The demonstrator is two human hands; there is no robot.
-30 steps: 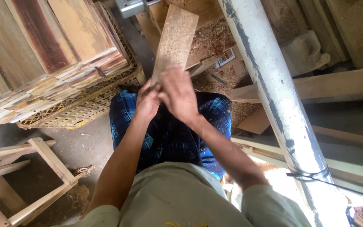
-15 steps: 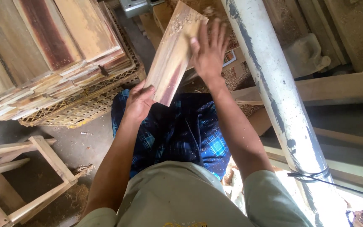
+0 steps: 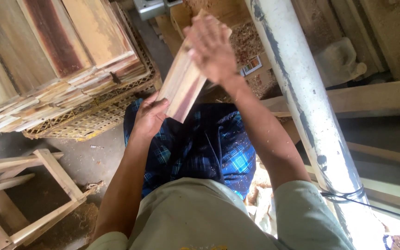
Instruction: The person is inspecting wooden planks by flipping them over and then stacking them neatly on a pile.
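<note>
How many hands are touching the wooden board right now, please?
2. The left hand grips the board at its lower end, near the lap. The right hand lies flat on its upper face, fingers spread. No other hands show.

The grey concrete floor (image 3: 84,157) carries a yellowish plastic lattice crate (image 3: 89,118), with a stack of flat wooden boards (image 3: 52,69) lying on top of it. A bare wooden frame (image 3: 28,194) stands on the floor at the lower left, with sawdust (image 3: 77,217) scattered just beside its foot. A white pole (image 3: 311,120) rises past planks (image 3: 376,99) lying at the right.
</note>
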